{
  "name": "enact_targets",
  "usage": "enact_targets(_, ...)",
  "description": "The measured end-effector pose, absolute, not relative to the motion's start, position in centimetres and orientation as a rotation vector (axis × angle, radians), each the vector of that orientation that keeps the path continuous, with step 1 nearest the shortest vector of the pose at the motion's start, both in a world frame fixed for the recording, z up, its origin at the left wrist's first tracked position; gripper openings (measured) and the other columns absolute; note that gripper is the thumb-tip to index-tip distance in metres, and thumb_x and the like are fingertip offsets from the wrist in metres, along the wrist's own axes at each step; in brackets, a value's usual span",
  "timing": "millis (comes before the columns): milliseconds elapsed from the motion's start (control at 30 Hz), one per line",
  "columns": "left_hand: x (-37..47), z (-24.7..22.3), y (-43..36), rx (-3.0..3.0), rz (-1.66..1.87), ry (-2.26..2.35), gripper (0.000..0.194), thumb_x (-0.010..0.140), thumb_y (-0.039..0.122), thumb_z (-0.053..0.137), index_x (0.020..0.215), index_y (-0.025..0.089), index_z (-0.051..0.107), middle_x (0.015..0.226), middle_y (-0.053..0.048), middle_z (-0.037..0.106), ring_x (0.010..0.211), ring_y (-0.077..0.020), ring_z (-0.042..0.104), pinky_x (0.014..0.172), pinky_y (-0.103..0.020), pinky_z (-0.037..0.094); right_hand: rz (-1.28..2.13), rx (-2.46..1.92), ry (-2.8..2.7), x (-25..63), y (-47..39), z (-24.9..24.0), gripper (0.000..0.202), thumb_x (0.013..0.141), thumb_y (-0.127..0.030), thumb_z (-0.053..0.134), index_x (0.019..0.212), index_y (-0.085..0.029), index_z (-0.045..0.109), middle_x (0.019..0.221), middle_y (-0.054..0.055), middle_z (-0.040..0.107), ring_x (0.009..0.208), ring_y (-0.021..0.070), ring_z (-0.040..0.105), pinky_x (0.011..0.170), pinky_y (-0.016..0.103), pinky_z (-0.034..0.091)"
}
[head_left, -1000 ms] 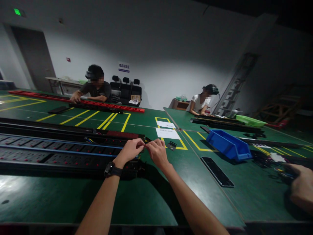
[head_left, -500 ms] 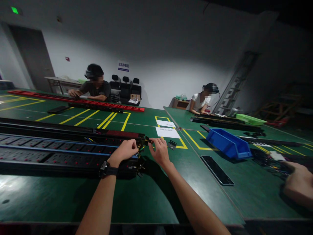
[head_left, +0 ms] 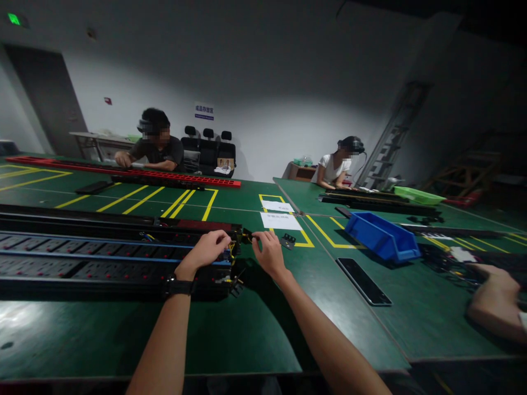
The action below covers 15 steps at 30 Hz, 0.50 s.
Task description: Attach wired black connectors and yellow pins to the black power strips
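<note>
Two long black power strips (head_left: 102, 267) with rows of sockets, red dots and blue edges lie side by side on the table. At the right end of the farther strip, yellow wires (head_left: 233, 252) stick out. My left hand (head_left: 209, 249) is closed over that end beside the wires; whatever its fingertips pinch is hidden. My right hand (head_left: 268, 251) is closed just to the right, its thumb and fingertips on a small black piece (head_left: 247, 236) at the strip's end. More loose wire ends (head_left: 235, 284) poke from the nearer strip.
Right of my hands are a small black plate (head_left: 287, 241), paper sheets (head_left: 280, 221), a phone (head_left: 364, 281) and a blue bin (head_left: 382, 238). A co-worker's arm (head_left: 496, 302) reaches in at right beside tangled cables (head_left: 448, 269). Two people work across the green table (head_left: 247, 340).
The whole view has shifted slightly. Both hands stay at the strip's end with small finger movements. At right, the co-worker's arm shows more and has moved slightly.
</note>
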<state>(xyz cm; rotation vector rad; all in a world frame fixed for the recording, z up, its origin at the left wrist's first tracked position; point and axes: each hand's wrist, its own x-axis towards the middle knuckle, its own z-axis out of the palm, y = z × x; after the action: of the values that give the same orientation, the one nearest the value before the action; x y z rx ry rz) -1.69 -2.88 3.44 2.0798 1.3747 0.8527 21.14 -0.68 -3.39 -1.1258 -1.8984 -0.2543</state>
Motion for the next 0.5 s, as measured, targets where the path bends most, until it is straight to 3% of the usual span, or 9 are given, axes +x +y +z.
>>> enact_targets(367, -1.4, 3.0, -2.5, 2.123, 0.722, 1.457, 0.032, 0.088, 0.039, 0.052, 0.083, 0.017, 0.075, 0.077, -0.006, 0.076, 0.074, -0.02, 0.069, 0.069, -0.028, 0.046, -0.229, -1.135, -1.923, 21.4, -0.4, -3.5, 0.019, 0.1, -0.02, 0.05, 0.101, -0.02, 0.069, 0.097, 0.009, 0.072, 0.093, 0.025, 0.062, 0.09, 0.039, 0.048)
enact_targets(500, -1.1, 2.6, -2.4, 2.212, 0.619, 1.473, 0.027, 0.084, 0.033, 0.055, 0.085, 0.018, 0.078, 0.087, -0.008, 0.078, 0.082, -0.0211, 0.071, 0.073, -0.027, 0.047, -0.224, -1.127, -1.932, 21.3, -0.4, -3.6, 0.019, 0.101, -0.021, 0.05, 0.1, -0.02, 0.069, 0.095, 0.009, 0.071, 0.092, 0.0247, 0.061, 0.088, 0.038, 0.048)
